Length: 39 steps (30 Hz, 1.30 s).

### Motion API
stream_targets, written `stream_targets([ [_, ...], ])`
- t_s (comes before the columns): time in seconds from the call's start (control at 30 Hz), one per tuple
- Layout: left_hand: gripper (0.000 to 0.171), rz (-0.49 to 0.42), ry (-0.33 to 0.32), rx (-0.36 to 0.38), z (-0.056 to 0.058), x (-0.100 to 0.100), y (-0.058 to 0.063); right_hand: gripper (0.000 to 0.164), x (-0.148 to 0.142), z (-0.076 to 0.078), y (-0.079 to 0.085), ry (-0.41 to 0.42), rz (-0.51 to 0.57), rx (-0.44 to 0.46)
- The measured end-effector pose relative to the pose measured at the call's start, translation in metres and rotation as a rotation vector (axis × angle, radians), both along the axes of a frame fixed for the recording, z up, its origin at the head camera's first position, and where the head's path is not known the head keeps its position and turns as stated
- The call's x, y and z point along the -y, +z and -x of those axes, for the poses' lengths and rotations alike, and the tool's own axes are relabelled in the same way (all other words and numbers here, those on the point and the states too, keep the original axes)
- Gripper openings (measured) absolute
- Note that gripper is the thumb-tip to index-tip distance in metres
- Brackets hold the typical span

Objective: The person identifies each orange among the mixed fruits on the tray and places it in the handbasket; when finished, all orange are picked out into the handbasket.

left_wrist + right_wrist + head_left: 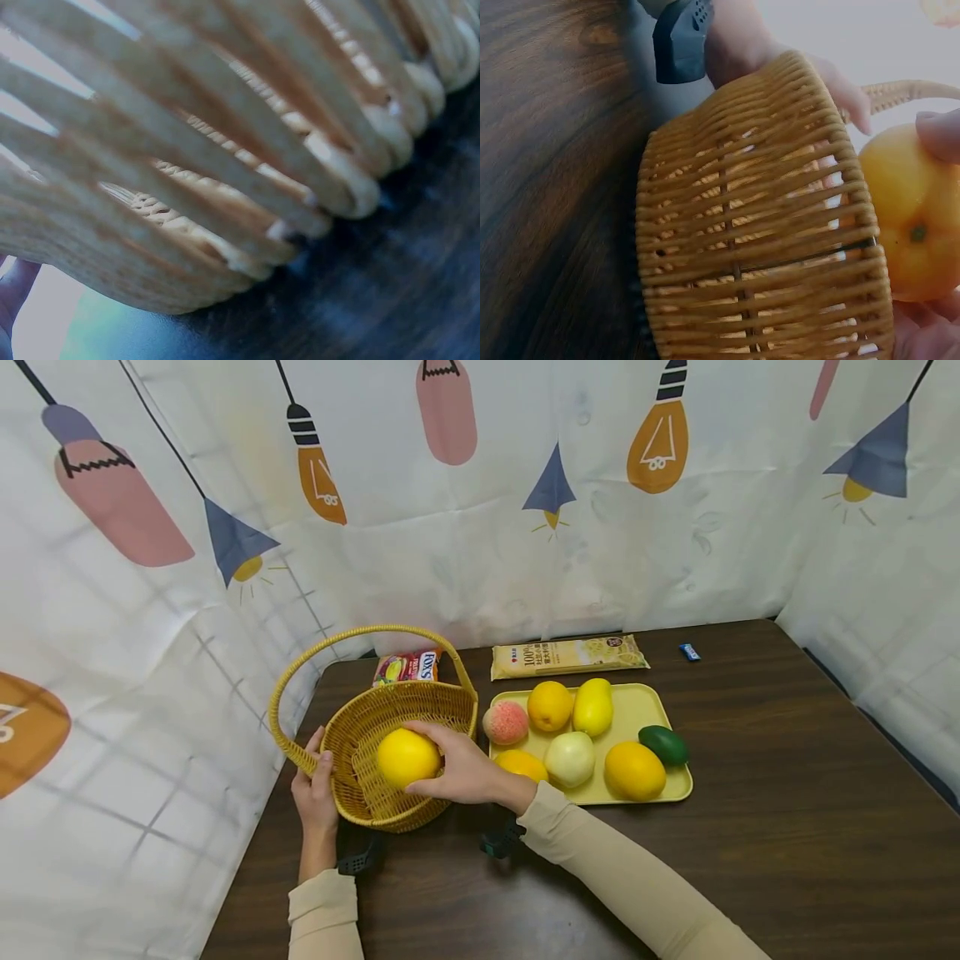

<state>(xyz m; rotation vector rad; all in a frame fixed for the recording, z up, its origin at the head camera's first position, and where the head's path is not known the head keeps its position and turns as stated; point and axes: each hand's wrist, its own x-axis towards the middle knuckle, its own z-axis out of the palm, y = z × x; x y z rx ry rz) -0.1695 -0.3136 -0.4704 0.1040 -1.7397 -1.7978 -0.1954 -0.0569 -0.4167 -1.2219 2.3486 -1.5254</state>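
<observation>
A woven wicker basket (pixel 397 822) with a tall arched handle (pixel 360 632) stands at the table's left. My left hand (pixel 315 789) grips its left rim near the handle's foot, thumb on the rim. My right hand (pixel 472 768) holds an orange (pixel 407 757) between thumb and fingers, over the basket's opening. The right wrist view shows the orange (pixel 900 191) just beyond the basket's rim, with the woven wall (pixel 757 217) in front of it. In the left wrist view, the basket's slats (pixel 187 142) fill most of the picture; few fingers show there.
Right of the basket, a yellow tray (pixel 679 787) bears several fruits, among them a peach (pixel 506 722), a yellow pear (pixel 593 707) and a green avocado (pixel 663 745). Behind lie a noodle packet (pixel 568 657), a red snack bag (pixel 407 667) and a small blue wrapper (pixel 690 652).
</observation>
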Motion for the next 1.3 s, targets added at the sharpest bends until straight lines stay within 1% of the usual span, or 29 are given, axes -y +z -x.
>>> stream_targets([
  [0.17,0.029,0.002,-0.003,-0.002,0.001,0.000,0.000,0.081,0.008,0.003,0.001,0.025,-0.107,-0.071],
  [0.33,0.025,-0.003,0.008,0.021,0.001,0.001,-0.001,0.080,0.014,0.007,0.005,0.078,-0.232,-0.134],
  [0.37,0.025,-0.004,0.012,0.026,0.001,0.001,-0.001,0.080,0.015,0.009,0.006,0.095,-0.246,-0.136],
  [0.57,0.031,0.004,0.017,0.051,0.000,0.000,-0.001,0.080,0.024,0.018,0.003,0.200,-0.291,-0.072],
  [0.67,0.032,0.013,0.021,0.045,-0.001,-0.001,0.000,0.081,0.028,0.022,0.002,0.237,-0.301,-0.034],
  [0.83,0.030,0.004,0.017,0.034,0.000,-0.001,0.001,0.079,0.032,0.028,0.005,0.296,-0.309,0.039],
  [0.9,0.031,0.004,0.017,0.034,-0.001,-0.001,0.001,0.078,0.034,0.031,0.004,0.323,-0.312,0.053],
  [1.0,0.032,0.017,0.029,0.042,-0.001,-0.001,0.002,0.077,0.038,0.032,0.004,0.350,-0.336,0.057],
  [1.1,0.034,0.022,0.036,0.052,-0.002,-0.001,0.002,0.077,0.042,0.032,0.003,0.348,-0.384,0.036],
  [1.3,0.033,0.003,0.021,0.044,-0.002,-0.003,0.003,0.075,0.048,0.029,0.003,0.317,-0.470,-0.048],
])
